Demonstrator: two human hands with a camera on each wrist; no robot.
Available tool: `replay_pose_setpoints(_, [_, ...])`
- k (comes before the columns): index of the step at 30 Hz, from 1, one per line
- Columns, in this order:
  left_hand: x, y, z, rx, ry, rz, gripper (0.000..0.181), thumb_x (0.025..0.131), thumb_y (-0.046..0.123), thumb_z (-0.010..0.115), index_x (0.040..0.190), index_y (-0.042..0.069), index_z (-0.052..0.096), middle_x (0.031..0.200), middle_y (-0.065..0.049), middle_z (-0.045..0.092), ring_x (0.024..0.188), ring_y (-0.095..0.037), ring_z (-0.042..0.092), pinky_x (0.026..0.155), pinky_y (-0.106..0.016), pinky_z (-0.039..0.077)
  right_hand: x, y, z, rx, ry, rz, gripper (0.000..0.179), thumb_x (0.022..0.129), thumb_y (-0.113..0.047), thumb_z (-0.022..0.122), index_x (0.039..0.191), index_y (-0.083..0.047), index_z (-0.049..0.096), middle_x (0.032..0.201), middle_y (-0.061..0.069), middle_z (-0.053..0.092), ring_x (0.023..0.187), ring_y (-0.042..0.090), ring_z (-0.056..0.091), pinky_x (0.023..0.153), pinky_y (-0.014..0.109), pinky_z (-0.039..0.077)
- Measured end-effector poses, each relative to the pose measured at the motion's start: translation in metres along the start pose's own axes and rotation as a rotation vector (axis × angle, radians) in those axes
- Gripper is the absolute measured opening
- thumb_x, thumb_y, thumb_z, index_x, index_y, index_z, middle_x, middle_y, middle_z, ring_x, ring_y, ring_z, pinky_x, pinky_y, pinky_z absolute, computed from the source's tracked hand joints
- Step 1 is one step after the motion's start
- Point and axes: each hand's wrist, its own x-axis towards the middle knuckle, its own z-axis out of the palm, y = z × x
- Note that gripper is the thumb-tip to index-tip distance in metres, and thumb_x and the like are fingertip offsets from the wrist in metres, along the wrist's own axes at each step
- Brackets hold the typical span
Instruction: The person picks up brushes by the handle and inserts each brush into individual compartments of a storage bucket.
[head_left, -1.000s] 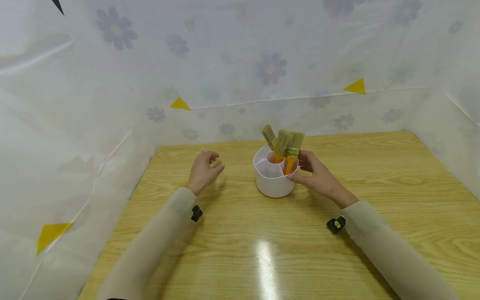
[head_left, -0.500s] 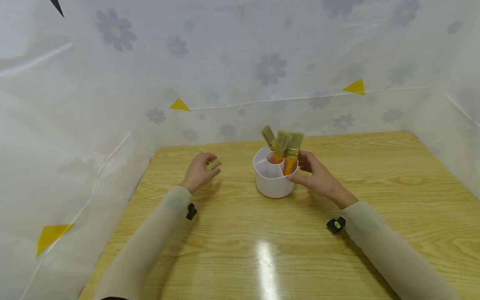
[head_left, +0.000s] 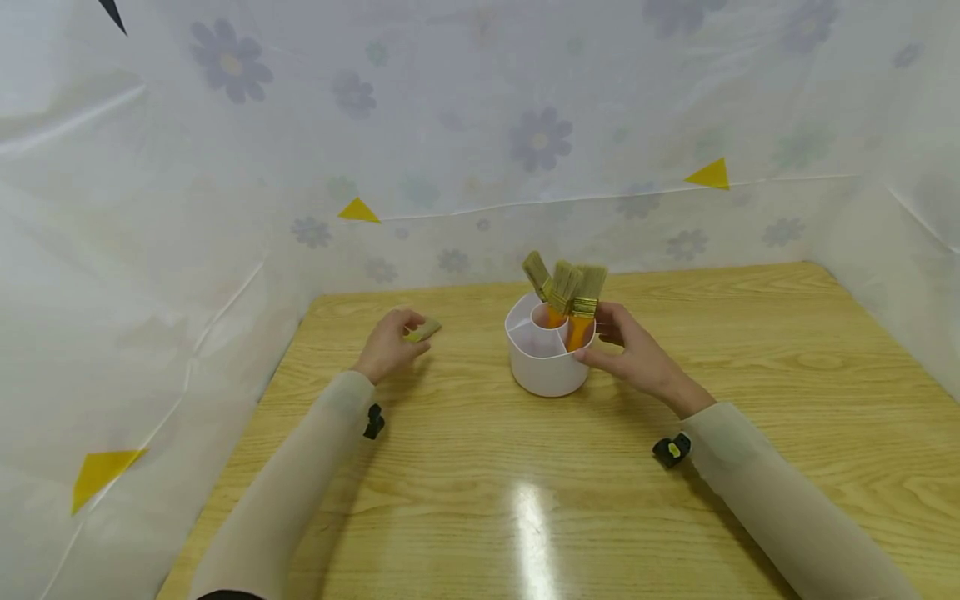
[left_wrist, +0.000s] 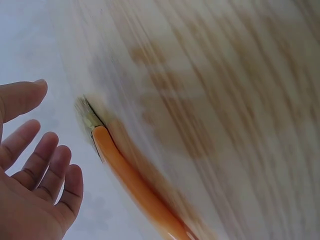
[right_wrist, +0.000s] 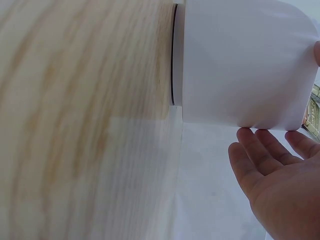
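On the left part of the table, my left hand (head_left: 386,346) hovers over a paintbrush (head_left: 426,330) lying there. The left wrist view shows its orange handle (left_wrist: 137,185) flat on the wood, with the thumb and loosely bent fingers spread beside it and nothing held. My right hand (head_left: 633,358) grips the right side of a round white divided organizer (head_left: 549,379), thumb at the front rim and fingers around the back. Several fingertips press its wall in the right wrist view. Paintbrushes (head_left: 587,287) stand in it bristles up, one in the right compartment, others at the central cup and behind.
The wood-grain table (head_left: 480,492) runs back to a pale flower-print sheet (head_left: 480,150) that also hangs at both sides. Yellow tape triangles (head_left: 360,210) mark the sheet. A small black device is strapped at each wrist.
My left hand has moved slightly left and nearer, uncovering more of the lying paintbrush's bristles. The right hand and organizer have stayed in place.
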Motion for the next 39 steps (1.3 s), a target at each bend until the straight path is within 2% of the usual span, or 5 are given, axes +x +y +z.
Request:
replay_pose_setpoints(4, [0.001, -0.004, 0.000, 0.007, -0.004, -0.012, 0.045, 0.089, 0.018, 0.069, 0.128, 0.002, 0.055, 0.121, -0.018, 0.052, 0.109, -0.034, 0.051, 0.090, -0.048, 0.044, -0.001, 0.000, 0.000, -0.002, -0.002, -0.001, 0.075, 0.087, -0.021, 0.071, 0.146, -0.003, 0.028, 0.141, 0.017, 0.039, 0.127, 0.032, 0.041, 0.107, 0.053, 0.029])
replay_pose_setpoints(9, [0.002, -0.008, 0.000, 0.062, -0.020, -0.024, 0.044, 0.089, 0.020, 0.069, 0.128, 0.003, 0.056, 0.118, -0.015, 0.052, 0.109, -0.033, 0.051, 0.090, -0.047, 0.045, 0.000, 0.000, 0.000, -0.003, 0.001, -0.008, 0.075, 0.087, -0.021, 0.071, 0.145, -0.003, 0.028, 0.140, 0.017, 0.040, 0.126, 0.032, 0.041, 0.106, 0.053, 0.030])
replay_pose_setpoints(25, [0.006, -0.028, -0.003, 0.149, -0.025, -0.050, 0.041, 0.086, 0.018, 0.071, 0.123, 0.004, 0.058, 0.113, -0.016, 0.054, 0.099, -0.031, 0.054, 0.085, -0.048, 0.045, 0.000, 0.000, 0.000, 0.005, 0.007, -0.012, 0.073, 0.087, -0.019, 0.072, 0.144, -0.003, 0.030, 0.139, 0.017, 0.041, 0.125, 0.031, 0.042, 0.106, 0.053, 0.029])
replay_pose_setpoints(39, [0.010, -0.037, -0.001, 0.133, -0.038, -0.084, 0.042, 0.085, 0.021, 0.071, 0.122, 0.005, 0.059, 0.114, -0.016, 0.053, 0.100, -0.032, 0.053, 0.086, -0.049, 0.045, 0.000, 0.000, 0.000, 0.000, 0.006, -0.006, 0.074, 0.087, -0.019, 0.072, 0.145, -0.002, 0.029, 0.140, 0.017, 0.041, 0.126, 0.032, 0.041, 0.106, 0.053, 0.029])
